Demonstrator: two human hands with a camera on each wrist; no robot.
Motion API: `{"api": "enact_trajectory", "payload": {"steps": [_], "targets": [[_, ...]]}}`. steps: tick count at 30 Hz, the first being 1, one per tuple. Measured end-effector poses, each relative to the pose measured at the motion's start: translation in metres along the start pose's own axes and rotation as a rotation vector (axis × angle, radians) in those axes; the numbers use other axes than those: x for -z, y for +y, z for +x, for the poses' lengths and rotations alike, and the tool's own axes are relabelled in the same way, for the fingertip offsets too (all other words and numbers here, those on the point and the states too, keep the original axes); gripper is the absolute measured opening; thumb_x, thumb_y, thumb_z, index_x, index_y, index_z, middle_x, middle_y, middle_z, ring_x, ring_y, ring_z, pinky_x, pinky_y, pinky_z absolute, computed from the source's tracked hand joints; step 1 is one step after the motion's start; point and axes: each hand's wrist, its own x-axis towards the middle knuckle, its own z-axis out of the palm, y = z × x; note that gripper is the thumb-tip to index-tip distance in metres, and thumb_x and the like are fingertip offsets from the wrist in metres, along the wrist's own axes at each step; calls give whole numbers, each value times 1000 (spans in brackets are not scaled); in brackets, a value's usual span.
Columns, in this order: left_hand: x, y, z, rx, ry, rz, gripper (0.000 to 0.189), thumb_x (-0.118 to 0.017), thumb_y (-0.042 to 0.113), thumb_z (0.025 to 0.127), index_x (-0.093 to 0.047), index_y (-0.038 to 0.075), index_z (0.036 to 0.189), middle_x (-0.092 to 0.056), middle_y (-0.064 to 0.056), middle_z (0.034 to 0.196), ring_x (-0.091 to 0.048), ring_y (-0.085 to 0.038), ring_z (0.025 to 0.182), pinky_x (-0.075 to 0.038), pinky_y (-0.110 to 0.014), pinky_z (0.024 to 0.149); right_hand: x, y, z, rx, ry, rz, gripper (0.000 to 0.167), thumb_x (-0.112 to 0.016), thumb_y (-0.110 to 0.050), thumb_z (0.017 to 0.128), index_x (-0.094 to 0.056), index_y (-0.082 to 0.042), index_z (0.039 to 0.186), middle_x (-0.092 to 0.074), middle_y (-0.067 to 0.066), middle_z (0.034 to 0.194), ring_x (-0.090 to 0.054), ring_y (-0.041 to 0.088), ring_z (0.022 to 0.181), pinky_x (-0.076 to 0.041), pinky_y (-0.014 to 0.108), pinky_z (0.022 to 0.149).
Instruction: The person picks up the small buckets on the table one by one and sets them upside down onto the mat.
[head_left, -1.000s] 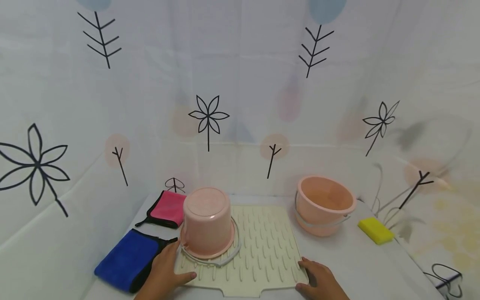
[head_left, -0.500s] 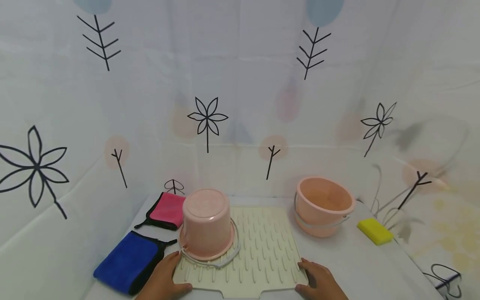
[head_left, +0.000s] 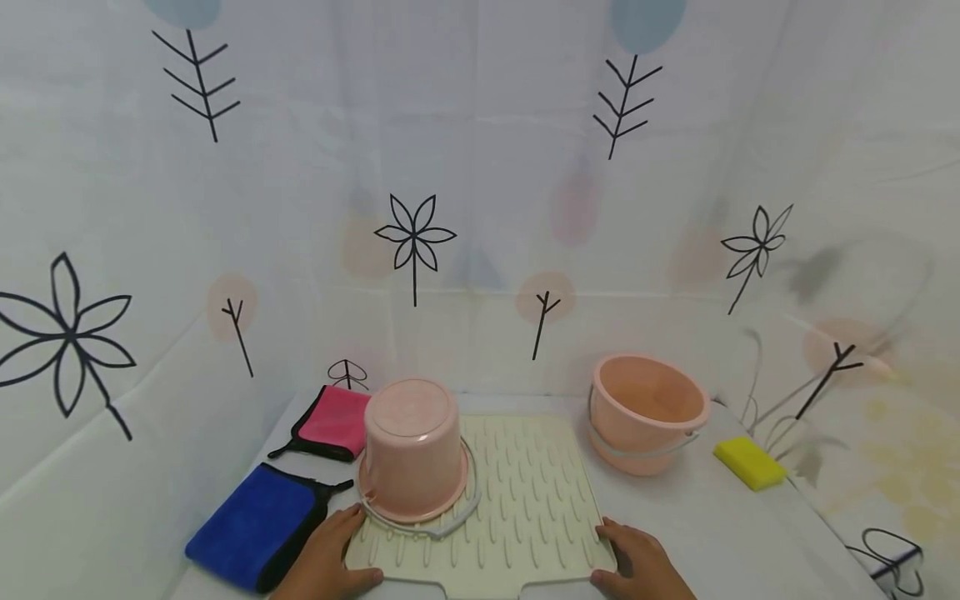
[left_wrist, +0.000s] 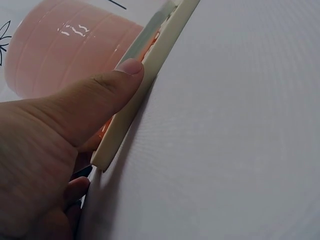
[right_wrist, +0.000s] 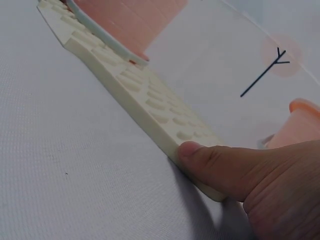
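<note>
While the ribbed board (head_left: 525,500) is at six o'clock in the head view, with the upturned bucket (head_left: 412,454) on its ten o'clock part, my left hand (head_left: 321,557) has slid slightly toward me, to the board's eight o'clock corner. In the left wrist view, it grips the edge. In the right wrist view, my right hand (right_wrist: 277,185) grips from four o'clock, so the board seems held at both sides.

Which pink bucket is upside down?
The left bucket, on the cream ridged board: its base faces up. The other bucket, beside the yellow sponge, stands upright with its open top showing.
</note>
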Motion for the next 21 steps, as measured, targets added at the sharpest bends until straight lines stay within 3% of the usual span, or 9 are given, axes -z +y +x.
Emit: {"api": "enact_trajectory", "payload": {"steps": [5, 8, 16, 21], "targets": [[-1, -1, 3, 25, -6, -10, 111, -95, 56, 63, -54, 1, 150, -49, -21, 157, -36, -53, 147, -34, -75, 112, 3, -1, 0, -5, -18, 0, 81, -89, -50, 77, -62, -9, 142, -52, 20, 156, -42, 51, 144, -32, 71, 115], [-2, -1, 5, 28, -8, -11, 111, -95, 57, 63, -54, 2, 150, -49, -21, 158, -35, -53, 148, -34, -75, 113, 9, -2, -1, 42, -10, 3, 80, -89, -45, 80, -60, -6, 144, -54, 23, 153, -45, 51, 142, -35, 71, 114], [1, 2, 2, 27, -3, -22, 110, -95, 56, 64, -54, 2, 150, -48, -20, 158, -35, -52, 148, -34, -75, 113, 32, -14, -12, 93, 137, 15, 78, -87, -39, 85, -55, -9, 149, -57, 20, 151, -54, 46, 137, -51, 60, 105], [0, -1, 2, 7, -2, -16, 109, -95, 56, 64, -55, 1, 150, -49, -21, 158, -36, -53, 147, -34, -75, 112, 46, -10, -15, 165, 203, -71, 77, -85, -39, 87, -54, -5, 149, -57, 21, 150, -53, 47, 137, -47, 65, 107]]}}
